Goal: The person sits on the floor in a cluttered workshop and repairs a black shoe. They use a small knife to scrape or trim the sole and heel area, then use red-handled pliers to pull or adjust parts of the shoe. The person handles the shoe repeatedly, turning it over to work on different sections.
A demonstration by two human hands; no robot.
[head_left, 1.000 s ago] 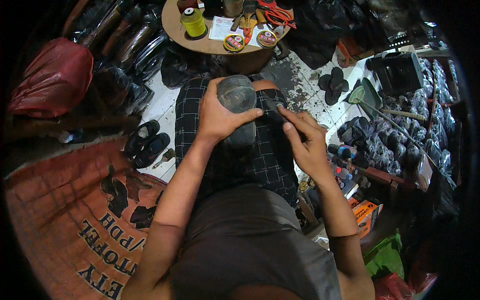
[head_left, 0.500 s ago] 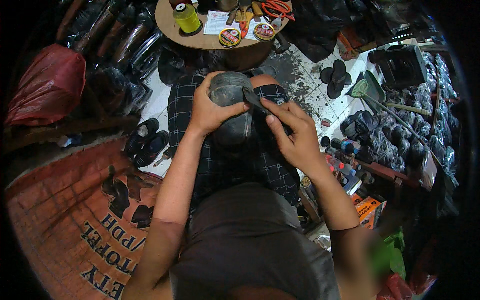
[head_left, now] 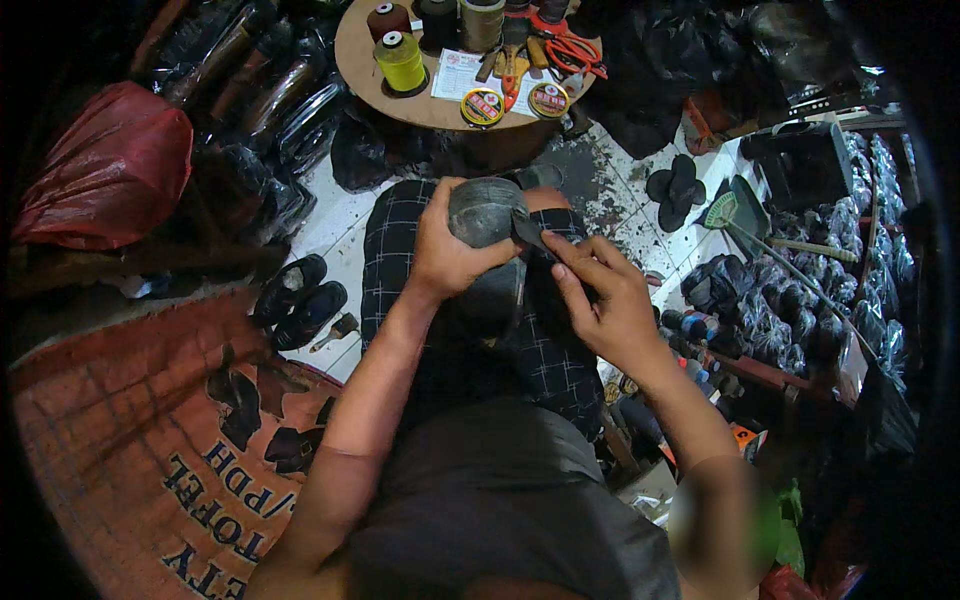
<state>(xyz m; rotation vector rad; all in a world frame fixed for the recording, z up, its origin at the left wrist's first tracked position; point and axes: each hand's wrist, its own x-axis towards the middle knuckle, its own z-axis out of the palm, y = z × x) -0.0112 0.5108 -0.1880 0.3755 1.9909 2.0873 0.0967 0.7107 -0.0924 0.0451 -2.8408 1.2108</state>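
Left hand [head_left: 445,262] hides part of dark shoe [head_left: 483,212]
A blur covers the person's right elbow [head_left: 714,510]; the top edge crops the tan spool [head_left: 482,25].

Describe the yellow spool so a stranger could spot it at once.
Find the round table at the picture's top. On its left side, just left of the white paper, stands the spool. Bright yellow sets it apart from the dark red spool behind it and the black spool nearby.

The dark shoe [head_left: 485,214] looks matt and scuffed, the checked shorts [head_left: 388,232] woven cloth. Upper left, a red bag [head_left: 120,165] is glossy, crinkled plastic; at top, the table [head_left: 362,72] looks smooth, wooden.
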